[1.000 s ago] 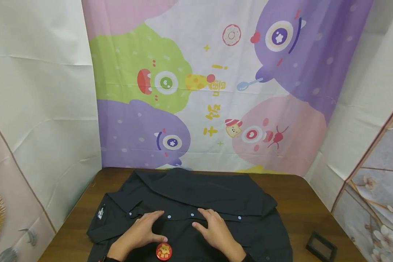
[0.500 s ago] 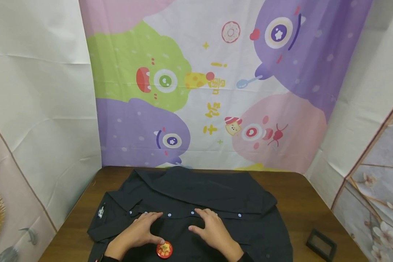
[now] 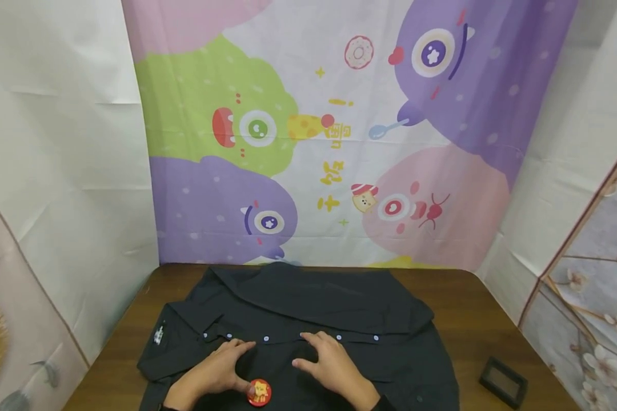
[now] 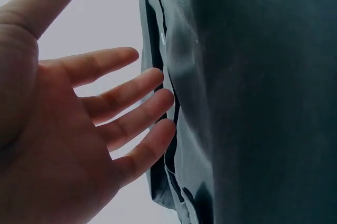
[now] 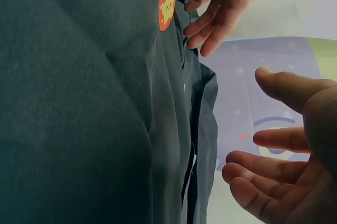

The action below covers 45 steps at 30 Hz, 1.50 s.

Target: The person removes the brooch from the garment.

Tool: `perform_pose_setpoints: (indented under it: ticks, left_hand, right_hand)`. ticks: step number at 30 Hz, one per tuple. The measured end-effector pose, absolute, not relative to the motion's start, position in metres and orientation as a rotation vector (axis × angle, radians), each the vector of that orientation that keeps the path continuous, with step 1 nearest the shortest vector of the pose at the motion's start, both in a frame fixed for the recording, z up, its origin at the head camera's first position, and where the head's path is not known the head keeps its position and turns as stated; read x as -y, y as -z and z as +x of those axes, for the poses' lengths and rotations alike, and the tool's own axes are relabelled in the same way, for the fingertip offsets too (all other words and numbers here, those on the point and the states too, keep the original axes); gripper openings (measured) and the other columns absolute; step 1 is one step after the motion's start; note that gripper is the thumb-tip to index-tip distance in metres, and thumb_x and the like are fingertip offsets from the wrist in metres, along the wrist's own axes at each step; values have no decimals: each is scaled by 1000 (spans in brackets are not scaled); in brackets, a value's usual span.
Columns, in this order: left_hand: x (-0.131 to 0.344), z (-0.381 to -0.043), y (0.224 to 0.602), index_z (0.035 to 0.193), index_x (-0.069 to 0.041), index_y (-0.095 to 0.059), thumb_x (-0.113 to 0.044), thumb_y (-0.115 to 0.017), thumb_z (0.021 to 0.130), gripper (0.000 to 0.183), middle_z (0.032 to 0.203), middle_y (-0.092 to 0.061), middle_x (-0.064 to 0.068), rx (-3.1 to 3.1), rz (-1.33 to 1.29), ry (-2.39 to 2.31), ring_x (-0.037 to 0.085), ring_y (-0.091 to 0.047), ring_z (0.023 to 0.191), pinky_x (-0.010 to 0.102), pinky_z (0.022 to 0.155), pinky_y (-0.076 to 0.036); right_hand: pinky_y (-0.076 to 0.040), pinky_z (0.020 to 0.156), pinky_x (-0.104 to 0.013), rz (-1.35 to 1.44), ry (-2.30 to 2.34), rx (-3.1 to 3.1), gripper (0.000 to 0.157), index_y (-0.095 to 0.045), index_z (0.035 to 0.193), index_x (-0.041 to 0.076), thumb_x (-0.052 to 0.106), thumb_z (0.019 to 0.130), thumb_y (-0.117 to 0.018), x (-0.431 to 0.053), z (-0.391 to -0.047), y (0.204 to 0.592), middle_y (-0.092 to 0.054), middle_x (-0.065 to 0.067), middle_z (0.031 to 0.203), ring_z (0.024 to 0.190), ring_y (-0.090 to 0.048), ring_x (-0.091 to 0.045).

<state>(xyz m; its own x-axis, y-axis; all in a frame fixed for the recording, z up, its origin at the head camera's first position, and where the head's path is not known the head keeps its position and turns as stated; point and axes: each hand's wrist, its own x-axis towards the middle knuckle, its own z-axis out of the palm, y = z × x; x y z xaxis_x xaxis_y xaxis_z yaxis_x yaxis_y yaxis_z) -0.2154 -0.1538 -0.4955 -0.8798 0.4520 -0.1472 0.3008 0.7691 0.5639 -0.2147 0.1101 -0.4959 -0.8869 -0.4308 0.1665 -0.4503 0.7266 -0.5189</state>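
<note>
A black shirt (image 3: pixel 319 305) with a row of small white buttons lies spread on the table. On its front is a round red badge (image 3: pixel 260 393) with a gold figure. My left hand (image 3: pixel 213 371) hovers low over the shirt, fingers extended and thumb tip overlapping the badge's left edge in the head view. The right wrist view shows that badge (image 5: pixel 167 3) flat against the cloth, beside the left hand (image 5: pixel 224 11). Palm facing inward, my right hand (image 3: pixel 334 365) is over the shirt near the button row, its fingers spread and holding nothing.
A small black rectangular frame (image 3: pixel 504 382) lies on the brown wooden table (image 3: pixel 470 308) to the right of the shirt. Behind the table hangs a cartoon-print cloth (image 3: pixel 329 240), with pale panels on both sides.
Both hands have shifted slightly: the left drew a little nearer to me, its thumb now over the badge's edge, and the right moved slightly left. The shirt stays in place.
</note>
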Motion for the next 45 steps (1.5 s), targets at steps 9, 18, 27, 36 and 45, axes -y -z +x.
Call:
perform_pose_setpoints:
  ticks: [9,18,27,36,45]
  left_hand:
    - [157,-214,500,123,2,-53,-42,-82,61,81,107,-54,11,-2677,599,-789,30,-48,97,56,86,-44]
    - [156,-212,501,122,2,-54,-41,-84,58,82,111,-52,12,-2705,592,-790,32,-47,101,56,87,-44]
    - [156,-210,502,122,2,-54,-40,-84,57,83,109,-51,9,-2693,592,-816,30,-46,101,55,88,-43]
    - [157,-207,503,121,2,-55,-37,-85,57,81,107,-51,7,-2660,553,-811,29,-45,99,55,88,-43]
    - [155,-209,504,121,0,-56,-38,-85,57,80,106,-49,6,-2662,562,-819,28,-45,97,54,86,-44]
  right_hand:
    - [-51,69,-32,776,-842,2892,61,-57,123,5,47,80,-67,-106,-213,498,-62,-7,97,81,-53,-10]
    - [-50,69,-31,812,-833,2858,59,-59,120,6,47,79,-67,-102,-211,501,-62,-5,96,81,-52,-9]
    - [-51,69,-31,827,-803,2833,57,-60,119,6,46,79,-68,-99,-212,502,-62,-5,95,80,-52,-8]
    - [-50,69,-31,829,-816,2869,58,-59,120,6,46,79,-67,-95,-208,504,-61,-6,95,80,-52,-9]
    - [-51,68,-30,855,-838,2863,55,-60,119,7,45,79,-68,-91,-209,504,-61,-4,95,81,-55,-10]
